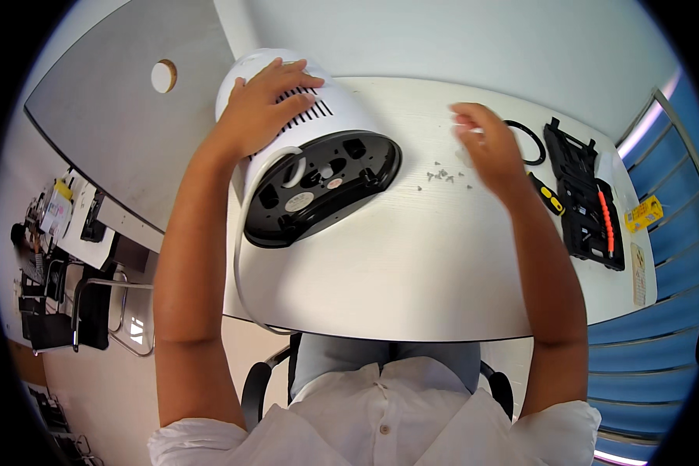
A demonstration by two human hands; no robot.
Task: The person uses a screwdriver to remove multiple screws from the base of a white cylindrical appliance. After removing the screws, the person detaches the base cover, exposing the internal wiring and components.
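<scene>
A white household appliance (338, 109) with rows of dark vent slots lies on its side at the table's left. Its black base (326, 186), fitted with recesses and round labels, faces me. My left hand (268, 109) rests on the upper side of the housing, fingers spread. A white power cord (238, 256) loops from the base down past the table's front edge. Several small screws (445, 177) lie scattered right of the appliance. Just beyond them my right hand (485, 144) is raised, fingers curled together and slightly blurred; what they hold, if anything, is hidden.
On the right are a black ring-shaped cord (537, 140), a yellow-and-black screwdriver (547, 195), an open black tool case (582, 186) with an orange flexible shaft (606, 221), and a small yellow box (644, 213). A grey partition (124, 101) stands left; blue railing (645, 342) borders the right.
</scene>
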